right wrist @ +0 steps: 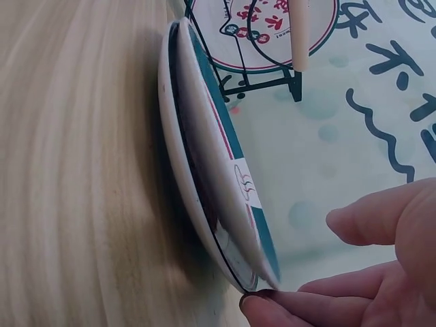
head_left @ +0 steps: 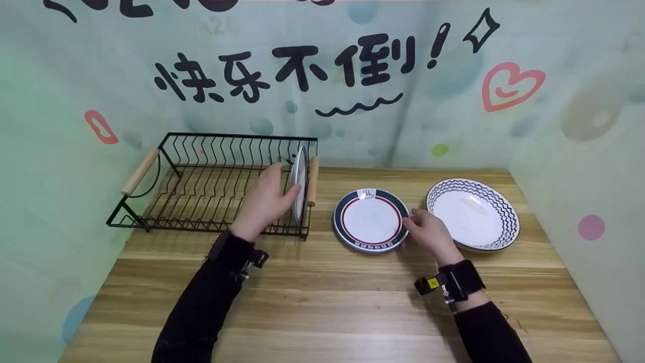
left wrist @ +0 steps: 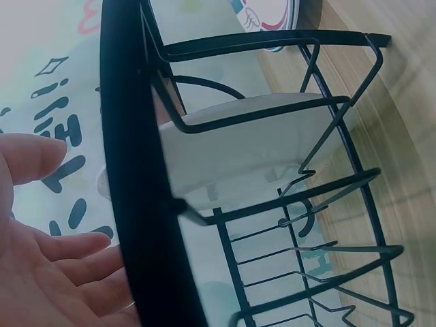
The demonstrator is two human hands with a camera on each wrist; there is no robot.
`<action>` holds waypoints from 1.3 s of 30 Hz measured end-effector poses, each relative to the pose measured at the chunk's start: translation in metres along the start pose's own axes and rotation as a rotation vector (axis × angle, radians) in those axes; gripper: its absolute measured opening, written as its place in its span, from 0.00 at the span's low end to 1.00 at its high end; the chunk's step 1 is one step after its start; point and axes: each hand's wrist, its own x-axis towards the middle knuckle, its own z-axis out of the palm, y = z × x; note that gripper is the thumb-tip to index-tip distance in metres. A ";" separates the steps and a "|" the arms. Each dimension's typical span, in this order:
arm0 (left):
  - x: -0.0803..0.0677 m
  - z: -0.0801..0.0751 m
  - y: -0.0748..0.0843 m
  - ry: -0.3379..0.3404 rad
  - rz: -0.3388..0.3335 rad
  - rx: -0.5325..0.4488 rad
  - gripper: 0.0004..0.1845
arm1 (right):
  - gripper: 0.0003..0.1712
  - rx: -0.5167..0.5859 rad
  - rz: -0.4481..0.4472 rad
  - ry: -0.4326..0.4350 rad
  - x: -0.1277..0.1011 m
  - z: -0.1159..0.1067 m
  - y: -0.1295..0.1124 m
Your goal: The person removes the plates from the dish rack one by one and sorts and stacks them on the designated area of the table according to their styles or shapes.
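Observation:
A white plate point(head_left: 300, 184) stands upright at the right end of the black wire dish rack point(head_left: 237, 137). Beside it is my left hand point(head_left: 267, 199), above the rack, thumb and fingers apart; in the left wrist view the palm point(left wrist: 61, 272) shows behind the rack's front bar. Right of the rack lie two stacked plates, the top one point(head_left: 372, 219) with a dark green band and red ring. My right hand point(head_left: 431, 232) is at their right edge; in the right wrist view a fingertip touches the lower plate point(right wrist: 197, 204) rim, with the thumb off it.
A large white bowl point(head_left: 468, 217) with a wavy black rim pattern sits to the right of the right hand. The rack has wooden handles, the left one point(head_left: 141, 171) facing the side curtain. A printed curtain point(head_left: 352, 136) closes off the wooden table point(head_left: 322, 302) behind.

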 end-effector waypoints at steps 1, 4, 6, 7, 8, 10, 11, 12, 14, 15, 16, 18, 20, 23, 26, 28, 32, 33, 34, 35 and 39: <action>0.001 0.000 0.000 -0.001 -0.001 0.005 0.39 | 0.32 0.008 0.004 -0.003 0.000 0.000 0.000; 0.003 0.000 0.001 -0.004 -0.004 0.015 0.39 | 0.32 0.026 0.003 -0.002 -0.001 -0.001 -0.001; 0.005 0.001 0.001 -0.005 -0.006 0.021 0.40 | 0.31 0.030 -0.005 0.010 -0.002 -0.001 -0.003; 0.006 0.001 0.001 -0.005 -0.008 0.026 0.40 | 0.30 0.032 -0.009 0.017 -0.003 -0.001 -0.004; 0.006 0.001 0.002 -0.005 -0.009 0.032 0.40 | 0.30 0.033 -0.012 0.025 -0.003 -0.002 -0.005; 0.008 0.002 0.003 0.000 -0.009 0.049 0.41 | 0.30 0.043 -0.018 0.040 -0.004 -0.002 -0.006; 0.009 0.003 0.003 0.002 -0.011 0.057 0.41 | 0.30 0.047 -0.024 0.047 -0.004 -0.002 -0.007; 0.009 0.003 0.004 0.004 -0.014 0.063 0.41 | 0.30 0.051 -0.029 0.054 -0.005 -0.002 -0.007; 0.010 0.005 0.006 0.007 -0.020 0.075 0.41 | 0.29 0.057 -0.045 0.074 -0.005 -0.002 -0.007; 0.010 0.006 0.007 0.009 -0.023 0.080 0.41 | 0.29 0.057 -0.054 0.084 -0.005 -0.002 -0.007; 0.011 0.007 0.007 0.009 -0.026 0.085 0.41 | 0.29 0.057 -0.064 0.095 -0.005 -0.001 -0.007; 0.011 0.008 0.009 0.016 -0.029 0.092 0.41 | 0.28 0.059 -0.085 0.116 -0.005 0.000 -0.007; 0.012 0.011 0.009 0.027 -0.028 0.099 0.41 | 0.27 0.065 -0.106 0.134 -0.006 0.000 -0.008; 0.012 0.015 0.009 0.043 -0.022 0.102 0.40 | 0.27 0.078 -0.132 0.156 -0.006 0.001 -0.009; 0.013 0.018 0.009 0.045 -0.029 0.101 0.37 | 0.27 0.076 -0.151 0.177 -0.007 0.001 -0.010; 0.013 0.020 0.009 0.042 -0.036 0.101 0.34 | 0.27 0.064 -0.164 0.193 -0.007 0.001 -0.010; 0.014 0.023 0.010 0.042 -0.041 0.108 0.30 | 0.27 0.025 -0.201 0.222 -0.006 0.003 -0.010; 0.014 0.024 0.010 0.041 -0.044 0.107 0.30 | 0.28 0.021 -0.211 0.228 -0.006 0.004 -0.010; 0.014 0.025 0.010 0.041 -0.047 0.110 0.30 | 0.28 0.018 -0.221 0.235 -0.006 0.004 -0.010; 0.014 0.026 0.010 0.039 -0.052 0.113 0.30 | 0.28 0.015 -0.230 0.242 -0.006 0.004 -0.010; 0.014 0.029 0.010 0.037 -0.073 0.108 0.32 | 0.28 0.017 -0.260 0.256 -0.006 0.006 -0.010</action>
